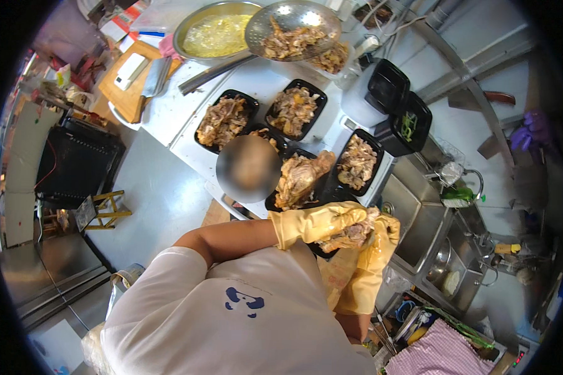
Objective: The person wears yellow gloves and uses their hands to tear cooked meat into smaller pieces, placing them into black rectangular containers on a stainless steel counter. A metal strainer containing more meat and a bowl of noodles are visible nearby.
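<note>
A piece of cooked poultry (348, 236) is held between my two hands, low over a black plastic tray (326, 253). My left hand (340, 219), in a yellow rubber glove, lies across the top of the piece. Wearing the same kind of glove, my right hand (385, 230) grips it from the right with curled fingers. Just beyond my left hand, a larger cooked poultry piece (300, 180) rests in another black tray. Torn meat (357, 161) fills a tray to the right, with more heaps of meat (223, 122) farther left. A blurred disc hides part of the trays.
A perforated metal skimmer (293, 40) with meat overlaps a steel bowl of yellowish liquid (216, 35). A cleaver (155, 79) lies on a wooden cutting board (131, 70). Stacked black containers (406, 124) stand at the right, near a steel sink (408, 220).
</note>
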A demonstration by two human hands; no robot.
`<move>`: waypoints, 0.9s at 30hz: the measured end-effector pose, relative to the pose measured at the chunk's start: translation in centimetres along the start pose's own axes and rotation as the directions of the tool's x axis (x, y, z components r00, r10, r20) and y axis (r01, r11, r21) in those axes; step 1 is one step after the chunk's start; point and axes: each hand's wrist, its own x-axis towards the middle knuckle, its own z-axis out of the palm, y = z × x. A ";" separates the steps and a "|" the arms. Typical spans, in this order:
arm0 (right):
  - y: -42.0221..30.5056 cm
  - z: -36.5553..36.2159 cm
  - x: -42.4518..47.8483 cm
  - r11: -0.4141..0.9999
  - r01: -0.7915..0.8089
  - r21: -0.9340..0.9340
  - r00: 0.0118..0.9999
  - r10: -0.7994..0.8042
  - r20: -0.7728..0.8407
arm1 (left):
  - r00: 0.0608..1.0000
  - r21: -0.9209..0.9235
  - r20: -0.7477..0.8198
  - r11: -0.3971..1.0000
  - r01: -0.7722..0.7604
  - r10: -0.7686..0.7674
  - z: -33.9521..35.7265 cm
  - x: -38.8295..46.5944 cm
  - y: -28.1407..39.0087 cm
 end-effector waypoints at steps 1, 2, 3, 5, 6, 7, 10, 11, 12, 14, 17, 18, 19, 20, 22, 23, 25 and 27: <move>-1.3 1.2 -0.6 1.000 -0.020 -0.014 1.000 0.020 -0.012 | 1.000 0.001 0.000 1.000 -0.004 0.004 -0.3 -0.2 -0.1; -1.1 1.0 -0.5 1.000 -0.025 0.016 1.000 0.025 -0.001 | 1.000 0.001 0.004 1.000 -0.008 0.008 -0.5 -0.2 -0.3; -1.0 1.1 -0.5 0.998 -0.031 0.051 0.999 0.030 0.011 | 1.000 -0.019 0.008 1.000 0.016 -0.016 -0.4 -0.3 0.2; -1.2 1.1 -0.6 0.996 -0.062 0.067 0.998 0.063 -0.009 | 1.000 -0.058 -0.012 0.998 0.017 -0.018 -1.0 0.1 -0.9; -1.3 1.2 -0.6 0.994 -0.078 0.073 0.997 0.079 -0.017 | 0.997 -0.026 -0.044 0.998 -0.063 0.062 -1.6 0.4 -2.3; -1.3 1.3 -0.5 0.995 -0.084 0.062 0.996 0.085 -0.016 | 0.987 0.010 -0.072 0.990 -0.141 0.141 -1.8 0.7 -2.8; -0.9 1.2 -0.2 0.997 -0.074 0.017 0.997 0.074 -0.008 | 0.978 -0.335 -0.206 0.937 -0.102 0.033 -2.7 0.3 -5.6; -1.0 1.3 -0.2 0.997 -0.070 0.035 0.998 0.070 -0.007 | 0.961 -0.391 -0.272 0.905 -0.167 0.060 -3.5 0.4 -7.1; -1.8 1.8 -0.7 0.997 -0.056 0.051 0.997 0.058 -0.043 | 0.990 -0.525 -0.140 0.849 -0.048 -0.030 -0.8 -0.2 -0.6; -2.8 2.9 -1.5 0.995 -0.021 0.101 0.998 0.026 -0.052 | 0.982 -0.377 -0.166 0.926 0.018 -0.087 -2.3 -1.1 -0.8; -2.7 0.8 -1.3 0.994 -0.025 0.107 0.999 0.022 0.024 | 0.991 -0.450 -0.120 0.893 0.003 -0.064 -3.4 -1.1 -1.8; -2.8 0.6 -1.4 0.994 -0.024 0.103 0.999 0.022 0.023 | 0.985 -0.403 -0.155 0.915 0.003 -0.071 -3.1 -1.1 -1.6; -3.6 1.2 -1.6 0.995 -0.054 0.083 0.999 0.053 0.006 | 0.990 -0.457 -0.115 0.889 0.019 -0.080 -3.3 -1.2 -1.5; -4.7 1.9 -2.0 0.995 -0.083 0.063 0.996 0.084 -0.011 | 0.997 -0.333 -0.075 0.943 0.007 -0.033 -3.4 -1.5 -1.3; -4.9 2.2 -2.4 0.991 -0.117 0.068 0.993 0.119 -0.027 | 0.999 -0.204 -0.044 0.979 -0.024 0.016 -3.1 -1.6 -0.8; -4.9 2.0 -2.6 0.993 -0.102 0.064 0.994 0.104 -0.041 | 0.998 -0.208 -0.055 0.978 -0.034 0.023 -2.8 -1.2 -1.1; -4.5 1.9 -3.1 0.995 -0.076 0.069 0.995 0.081 -0.060 | 1.000 -0.413 0.017 0.911 0.005 0.002 -3.3 -0.9 -0.9; -3.7 1.1 -3.3 0.998 -0.056 0.020 0.996 0.058 -0.062 | 0.995 -0.436 -0.080 0.900 0.012 -0.052 -2.2 -1.3 -0.2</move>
